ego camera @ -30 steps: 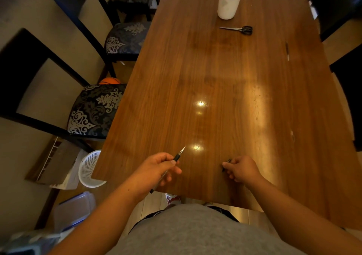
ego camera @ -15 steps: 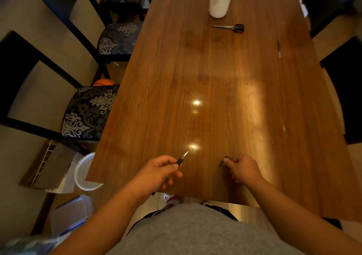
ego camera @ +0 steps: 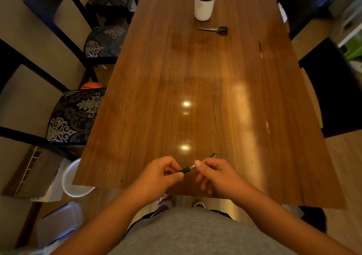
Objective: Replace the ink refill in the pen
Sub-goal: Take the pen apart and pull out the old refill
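1. The pen [ego camera: 187,169] is a slim black barrel with a silver metal end, lying nearly level and tilted slightly up to the right, above the near edge of the bench [ego camera: 195,78].
2. A small dark pen part [ego camera: 213,155] sticks out just beyond it, angled up and right; its detail is too small to tell.

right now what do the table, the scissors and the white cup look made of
Table: wood or wood veneer, glossy; grain lines and lamp glare show. Scissors: bright metal blades, black handles, probably plastic. White cup: matte white wall, dark rim; ceramic or plastic, I cannot tell which.
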`<action>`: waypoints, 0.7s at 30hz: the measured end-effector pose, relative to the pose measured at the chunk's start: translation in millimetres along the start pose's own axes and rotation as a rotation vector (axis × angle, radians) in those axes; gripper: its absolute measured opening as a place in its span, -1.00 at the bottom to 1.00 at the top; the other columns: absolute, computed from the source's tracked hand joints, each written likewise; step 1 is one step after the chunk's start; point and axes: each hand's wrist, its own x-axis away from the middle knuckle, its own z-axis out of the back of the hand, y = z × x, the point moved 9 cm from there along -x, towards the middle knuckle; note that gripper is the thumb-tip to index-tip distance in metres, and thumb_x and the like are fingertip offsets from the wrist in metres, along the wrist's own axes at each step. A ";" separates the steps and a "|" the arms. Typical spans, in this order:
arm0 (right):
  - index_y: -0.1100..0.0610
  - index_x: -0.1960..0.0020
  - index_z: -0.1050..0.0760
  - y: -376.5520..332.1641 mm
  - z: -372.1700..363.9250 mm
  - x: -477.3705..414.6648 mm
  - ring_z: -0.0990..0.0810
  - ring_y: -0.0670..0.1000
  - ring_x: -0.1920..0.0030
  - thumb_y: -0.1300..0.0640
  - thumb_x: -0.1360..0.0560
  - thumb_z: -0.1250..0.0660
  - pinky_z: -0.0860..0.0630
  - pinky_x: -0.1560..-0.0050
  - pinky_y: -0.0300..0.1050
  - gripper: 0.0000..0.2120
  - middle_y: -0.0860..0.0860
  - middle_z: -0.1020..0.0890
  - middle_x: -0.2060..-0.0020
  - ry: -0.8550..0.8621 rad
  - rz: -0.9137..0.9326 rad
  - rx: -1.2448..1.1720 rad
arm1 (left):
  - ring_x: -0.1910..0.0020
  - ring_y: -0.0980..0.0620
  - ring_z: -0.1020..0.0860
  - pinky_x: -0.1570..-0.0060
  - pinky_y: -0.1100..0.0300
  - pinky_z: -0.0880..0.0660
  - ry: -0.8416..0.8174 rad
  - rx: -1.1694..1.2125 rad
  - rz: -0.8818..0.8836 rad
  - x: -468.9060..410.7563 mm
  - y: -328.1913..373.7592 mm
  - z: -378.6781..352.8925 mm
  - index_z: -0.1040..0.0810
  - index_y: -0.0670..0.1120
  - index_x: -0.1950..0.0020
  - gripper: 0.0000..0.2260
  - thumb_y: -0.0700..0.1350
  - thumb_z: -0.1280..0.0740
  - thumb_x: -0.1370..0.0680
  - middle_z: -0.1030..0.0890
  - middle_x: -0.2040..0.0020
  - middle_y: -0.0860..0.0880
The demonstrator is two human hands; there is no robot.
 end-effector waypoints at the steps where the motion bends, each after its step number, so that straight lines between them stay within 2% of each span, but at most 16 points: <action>1: 0.08 0.21 -0.57 -3.3 -1.3 1.9 -0.60 -0.06 0.42 -0.09 -0.54 -0.29 -0.48 0.48 -0.21 -0.71 -0.02 -0.65 0.40 -0.011 0.015 0.017 | 0.33 0.21 -0.56 0.32 0.30 -0.47 0.001 -0.041 -0.028 0.5 2.7 -1.8 -0.58 0.15 0.14 -0.94 -0.01 -0.44 -0.46 -0.69 0.18 0.09; 6: 0.08 0.26 -0.54 -8.3 0.9 9.8 -0.55 -0.08 0.46 0.00 -0.57 -0.27 -0.44 0.50 -0.22 -0.72 -0.03 -0.57 0.44 -0.010 0.051 0.096 | 0.36 0.27 -0.51 0.35 0.30 -0.43 0.014 -0.115 -0.129 4.0 13.7 -8.1 -0.57 0.23 0.15 -0.93 0.05 -0.42 -0.43 -0.62 0.24 0.22; 9: 0.03 0.33 -0.52 -11.1 3.6 13.3 -0.51 -0.10 0.50 0.04 -0.57 -0.29 -0.43 0.52 -0.24 -0.70 -0.04 -0.55 0.48 0.019 0.074 0.101 | 0.33 0.22 -0.57 0.32 0.29 -0.46 0.010 -0.082 -0.132 7.9 19.0 -10.9 -0.58 0.20 0.14 -0.96 0.05 -0.41 -0.45 -0.67 0.19 0.16; 13: 0.03 0.39 -0.48 -20.0 6.2 16.7 -0.48 -0.11 0.53 0.06 -0.57 -0.30 -0.40 0.52 -0.27 -0.66 -0.05 -0.52 0.53 0.028 0.133 0.124 | 0.22 0.08 -0.67 0.20 0.17 -0.58 -0.047 0.041 -0.092 13.8 24.9 -17.2 -0.59 0.11 0.16 -0.90 -0.09 -0.39 -0.52 -0.73 0.18 0.03; 15: 0.06 0.38 -0.48 -26.0 6.5 18.7 -0.49 -0.10 0.52 0.07 -0.56 -0.30 -0.41 0.49 -0.26 -0.67 -0.05 -0.52 0.52 0.007 0.174 0.152 | 0.31 0.08 -0.64 0.27 0.18 -0.55 -0.074 0.076 -0.073 16.7 28.7 -17.3 -0.60 0.07 0.17 -0.88 -0.13 -0.37 -0.53 -0.74 0.19 -0.01; 18: 0.05 0.36 -0.50 -36.3 5.9 22.6 -0.51 -0.11 0.51 0.08 -0.55 -0.32 -0.43 0.48 -0.26 -0.70 -0.05 -0.54 0.51 -0.028 0.239 0.166 | 0.46 0.14 -0.49 0.46 0.30 -0.41 -0.187 0.218 -0.002 21.4 28.1 -20.7 -0.61 0.00 0.13 -0.89 -0.13 -0.32 -0.56 -0.73 0.17 -0.11; 21: 0.07 0.28 -0.56 -46.9 5.7 24.6 -0.55 -0.05 0.46 0.10 -0.53 -0.35 -0.49 0.48 -0.21 -0.79 -0.01 -0.56 0.46 -0.041 0.298 0.123 | 0.46 0.14 -0.46 0.51 0.34 -0.34 -0.250 0.361 0.021 24.3 28.8 -20.1 -0.62 0.00 0.10 -0.90 -0.12 -0.32 -0.56 -0.71 0.15 -0.15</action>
